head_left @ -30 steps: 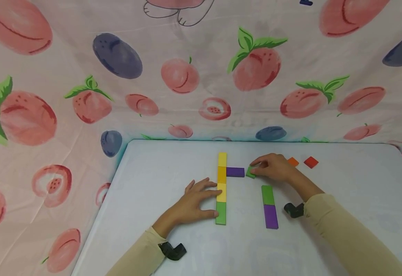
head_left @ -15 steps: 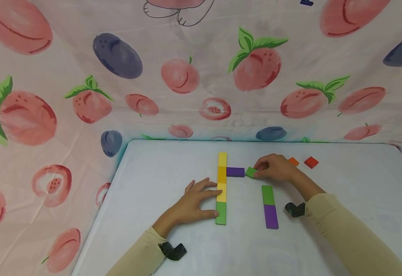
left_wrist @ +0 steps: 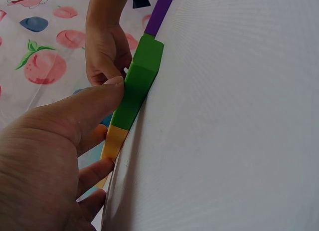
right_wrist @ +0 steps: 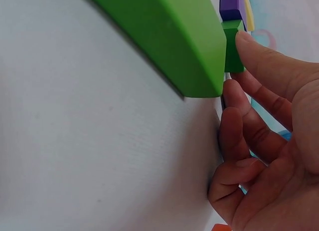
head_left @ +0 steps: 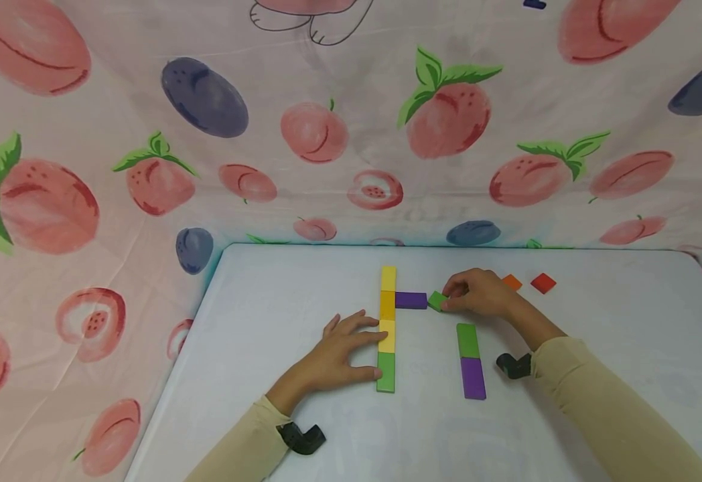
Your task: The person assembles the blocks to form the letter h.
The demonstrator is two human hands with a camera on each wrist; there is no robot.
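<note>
My right hand (head_left: 476, 292) pinches a small green block (head_left: 437, 301) between thumb and fingers. That block sits turned at an angle, its corner right at the end of a flat purple block (head_left: 411, 300). The purple block runs sideways from a column made of a pale yellow block (head_left: 388, 278), a darker yellow block (head_left: 387, 305), another yellow block (head_left: 387, 340) and a long green block (head_left: 385, 373). My left hand (head_left: 339, 355) rests along the column's left side, fingers spread. Its thumb touches the long green block (left_wrist: 134, 91), and a fingertip lies on the yellow block above.
A green block (head_left: 468, 341) and a purple block (head_left: 473, 378) lie end to end, right of the column and below my right hand. Behind that hand are an orange block (head_left: 512, 282) and a red block (head_left: 543, 284). Fruit-printed cloth (head_left: 327, 80) borders the white table (head_left: 254, 281).
The small green block has turned and edged left against the purple block's end. My right fingertips have shifted slightly right on it. My left hand has stayed in place.
</note>
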